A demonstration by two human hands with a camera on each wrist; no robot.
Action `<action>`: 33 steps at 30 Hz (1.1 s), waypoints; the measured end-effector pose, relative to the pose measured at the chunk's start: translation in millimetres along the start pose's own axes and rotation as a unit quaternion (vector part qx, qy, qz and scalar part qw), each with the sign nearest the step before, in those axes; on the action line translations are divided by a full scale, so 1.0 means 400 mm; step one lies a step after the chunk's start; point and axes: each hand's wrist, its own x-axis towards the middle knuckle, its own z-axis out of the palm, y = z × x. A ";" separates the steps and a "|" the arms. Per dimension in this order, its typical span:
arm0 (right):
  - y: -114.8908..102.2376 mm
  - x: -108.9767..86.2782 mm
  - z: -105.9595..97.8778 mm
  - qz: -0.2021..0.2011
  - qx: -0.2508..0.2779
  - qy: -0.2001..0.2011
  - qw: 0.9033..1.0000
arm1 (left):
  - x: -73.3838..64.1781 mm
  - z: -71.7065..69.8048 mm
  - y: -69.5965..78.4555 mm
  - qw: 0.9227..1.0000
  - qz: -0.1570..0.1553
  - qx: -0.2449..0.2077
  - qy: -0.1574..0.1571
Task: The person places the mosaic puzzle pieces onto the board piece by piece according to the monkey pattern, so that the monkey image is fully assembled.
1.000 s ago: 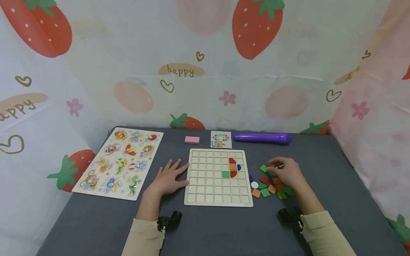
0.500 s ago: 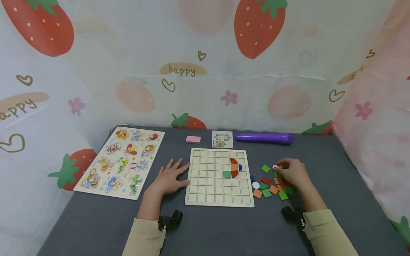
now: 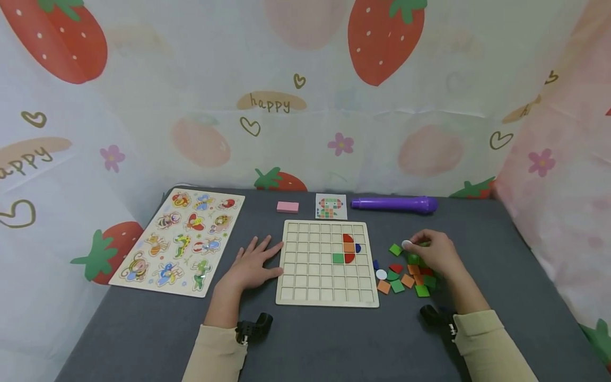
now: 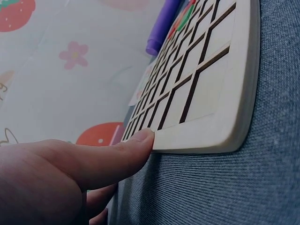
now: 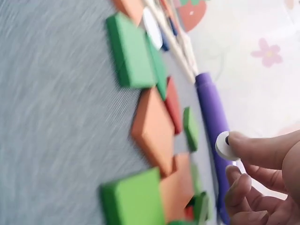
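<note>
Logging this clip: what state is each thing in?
Grid board, lying flat, partly filled
Left hand, fingers spread, thumb touching the grid board
White disc, pinched by the right hand
Loose pieces, scattered beside the grid board
Purple wand, lying flat
Picture card, face up
Cartoon board, lying flat
Pink block, lying flat

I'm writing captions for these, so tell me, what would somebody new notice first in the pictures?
Probably the big red strawberries printed on the pale backdrop behind the table, then the bright purple rod lying near the table's far edge. Next, the pale grid board in the middle, with colorful loose pieces clustered to its right. By those, the right hand pinches a white disc.
</note>
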 end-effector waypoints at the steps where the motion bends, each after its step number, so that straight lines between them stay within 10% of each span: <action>1: -0.005 -0.001 0.000 -0.004 0.003 -0.002 1.000 | 0.000 0.000 0.000 1.000 0.000 0.000 0.000; 33: -0.178 0.041 0.129 -0.055 0.049 -0.032 0.997 | 0.003 0.005 -0.009 1.000 0.008 -0.003 0.005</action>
